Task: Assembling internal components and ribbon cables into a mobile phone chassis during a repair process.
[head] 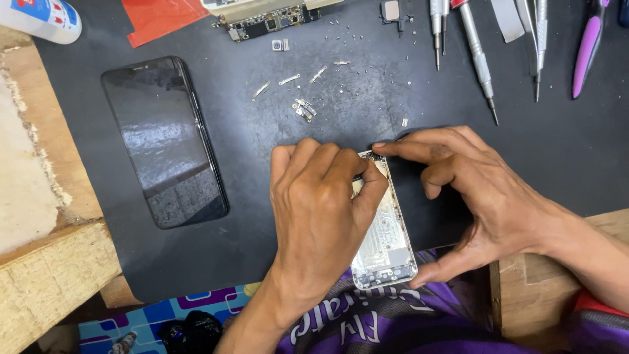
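Silver metal: the opened phone shell (pixel 385 246), long with rounded corners, lies at the near edge of the black mat (pixel 327 98).
Left hand (pixel 321 216): curled over the shell's left side, fingers bent onto it; whether it pinches anything cannot be told.
Right hand (pixel 472 190): forefinger on the shell's top corner, thumb at its lower end, bracing it.
Glossy glass: a black phone (pixel 164 141) lies well apart to the left.
Small parts: flat brackets (pixel 304 110).
Slim steel: screwdrivers (pixel 478 59).
Rough wood: worktop (pixel 46 262).
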